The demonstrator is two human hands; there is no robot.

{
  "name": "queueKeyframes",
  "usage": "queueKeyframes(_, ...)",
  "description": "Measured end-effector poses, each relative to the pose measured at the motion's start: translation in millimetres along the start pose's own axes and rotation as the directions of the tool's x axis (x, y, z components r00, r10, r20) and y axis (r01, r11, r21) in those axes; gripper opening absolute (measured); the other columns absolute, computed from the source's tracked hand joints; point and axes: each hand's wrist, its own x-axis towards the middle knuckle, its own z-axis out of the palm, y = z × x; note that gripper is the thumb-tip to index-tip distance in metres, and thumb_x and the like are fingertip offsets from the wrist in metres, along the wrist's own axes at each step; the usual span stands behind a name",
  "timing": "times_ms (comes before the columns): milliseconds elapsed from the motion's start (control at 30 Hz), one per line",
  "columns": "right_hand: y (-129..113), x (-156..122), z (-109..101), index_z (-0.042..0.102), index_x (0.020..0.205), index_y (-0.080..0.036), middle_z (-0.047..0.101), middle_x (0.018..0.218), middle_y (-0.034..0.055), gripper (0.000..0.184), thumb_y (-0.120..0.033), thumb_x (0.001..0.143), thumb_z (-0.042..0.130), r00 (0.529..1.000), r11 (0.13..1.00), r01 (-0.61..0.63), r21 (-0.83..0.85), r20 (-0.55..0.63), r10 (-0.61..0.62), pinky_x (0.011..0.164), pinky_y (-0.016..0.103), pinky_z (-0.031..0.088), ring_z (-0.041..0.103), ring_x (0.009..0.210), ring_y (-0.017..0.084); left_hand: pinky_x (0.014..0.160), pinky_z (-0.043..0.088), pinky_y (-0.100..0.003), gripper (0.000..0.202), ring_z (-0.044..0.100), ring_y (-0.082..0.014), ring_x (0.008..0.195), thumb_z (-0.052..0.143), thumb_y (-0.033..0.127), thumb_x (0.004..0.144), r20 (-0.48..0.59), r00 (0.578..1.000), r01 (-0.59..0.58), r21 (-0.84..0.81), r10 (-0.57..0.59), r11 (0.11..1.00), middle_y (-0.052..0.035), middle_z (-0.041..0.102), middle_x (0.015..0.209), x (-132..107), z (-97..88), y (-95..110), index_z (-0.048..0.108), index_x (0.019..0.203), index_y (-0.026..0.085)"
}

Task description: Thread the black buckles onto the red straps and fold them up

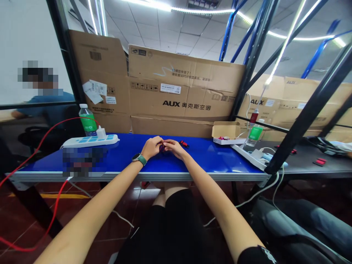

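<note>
My left hand [152, 147], with a watch [139, 158] on a green strap at its wrist, is closed over the middle of the blue table. Beside it, my right hand [174, 147] pinches at the same spot, and the fingertips of both hands meet. Between them shows a small dark thing [162, 147], mostly covered by the fingers and too small to name. Just beyond my right hand lies a small red and black piece [184, 144], untouched on the table top.
A power strip [90, 140] with a white charger and a green-labelled bottle [88, 121] stand at the left. An open cardboard box [228, 134] holds small red pieces. Cardboard panels [187, 88] wall the back. Another power strip [251, 156] sits right. A person [48, 99] sits far left.
</note>
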Motion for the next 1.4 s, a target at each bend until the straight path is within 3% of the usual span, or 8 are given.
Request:
queueKeyframes(267,-4.0,-1.4,-6.7,0.072,0.078,-0.013,0.067,0.068,0.0011,0.043,-0.045,0.056,0.093,0.986,0.999,-0.018,0.036,-0.164,0.024,0.06,0.022,0.046,0.06,0.061,0.01,0.08,0.045,-0.033,0.012,0.063,-0.0208,0.087,0.055,0.017,0.09,0.001,0.999,0.035,0.042,-0.035,0.999,-0.0047,0.068,0.091,0.5,-0.8,-0.5,0.065,0.09,0.021)
queueKeyframes(567,-2.8,-1.1,-5.2,0.074,0.097,-0.016,0.061,0.071,-0.0022,0.05,-0.041,0.057,0.09,0.999,0.999,-0.041,-0.009,-0.032,0.04,0.053,0.021,0.04,0.053,0.06,0.009,0.083,0.049,-0.034,0.016,0.06,-0.021,0.087,0.048,0.012,0.088,-0.084,0.986,0.144,-0.027,-0.146,0.989,-0.0057,0.061,0.094,1.9,4.1,-11.7,0.06,0.091,0.022)
queueKeyframes(833,8.4,4.3,-16.5,0.069,0.098,-0.017,0.06,0.073,-0.0017,0.049,-0.05,0.065,0.082,0.996,0.971,0.047,-0.235,-0.067,-0.065,0.05,0.022,0.036,0.045,0.056,0.009,0.079,0.053,-0.032,0.026,0.066,-0.0188,0.084,0.066,0.028,0.086,0.178,0.978,0.155,-0.267,-0.109,0.951,-0.0055,0.069,0.109,-4.6,11.6,-17.9,0.062,0.11,0.021)
queueKeyframes(1000,11.4,5.1,-16.3,0.063,0.108,-0.02,0.062,0.084,-0.0004,0.045,-0.043,0.072,0.077,0.99,0.895,0.136,-0.424,0.019,-0.141,0.056,0.022,0.042,0.051,0.064,0.011,0.089,0.05,-0.036,0.013,0.066,-0.0236,0.095,0.059,0.019,0.087,0.053,0.992,0.118,-0.003,-0.118,0.993,-0.0065,0.072,0.096,-3.2,3.7,-22.7,0.072,0.087,0.022)
queueKeyframes(1100,13.4,3.5,-12.7,0.058,0.117,-0.022,0.064,0.101,0.002,0.042,-0.033,0.078,0.07,0.978,0.787,0.2,-0.584,0.076,-0.192,0.066,0.025,0.048,0.056,0.071,0.012,0.09,0.049,-0.038,0.022,0.065,-0.026,0.099,0.056,0.02,0.089,-0.01,0.973,0.229,0.183,-0.231,0.956,-0.0095,0.071,0.1,-4.8,1.0,-29.5,0.078,0.091,0.022)
queueKeyframes(1200,11.3,-1.0,-8.3,0.062,0.112,-0.023,0.061,0.113,0.0063,0.029,-0.024,0.084,0.064,0.971,0.482,0.201,-0.853,0.108,-0.213,0.084,0.034,0.049,0.06,0.09,0.018,0.088,0.05,-0.037,0.033,0.066,-0.0268,0.098,0.054,0.013,0.087,0.094,0.897,0.388,0.3,-0.432,0.872,-0.0123,0.071,0.106,-9.1,5.0,-34.6,0.077,0.109,0.021)
queueKeyframes(1300,2.5,-7.0,-8.4,0.066,0.111,-0.023,0.058,0.125,0.0116,0.024,-0.019,0.092,0.052,0.945,0.13,-0.018,-0.991,-0.059,-0.321,0.1,0.045,0.041,0.052,0.117,0.028,0.091,0.048,-0.042,0.04,0.064,-0.0311,0.107,0.051,0.016,0.09,0.067,0.84,0.485,0.352,-0.538,0.801,-0.015,0.067,0.12,-11.8,9.5,-32.5,0.071,0.125,0.022)
queueKeyframes(1400,-6.4,-12.2,-15.7,0.058,0.132,-0.023,0.05,0.141,0.0169,0.043,-0.014,0.092,0.046,0.877,0.013,-0.29,-0.957,-0.271,-0.397,0.103,0.049,0.036,0.042,0.132,0.032,0.096,0.046,-0.045,0.037,0.059,-0.032,0.116,0.052,0.032,0.095,0.021,0.903,0.406,0.293,-0.43,0.866,-0.0131,0.061,0.128,-12.0,10.3,-26.2,0.067,0.128,0.027)
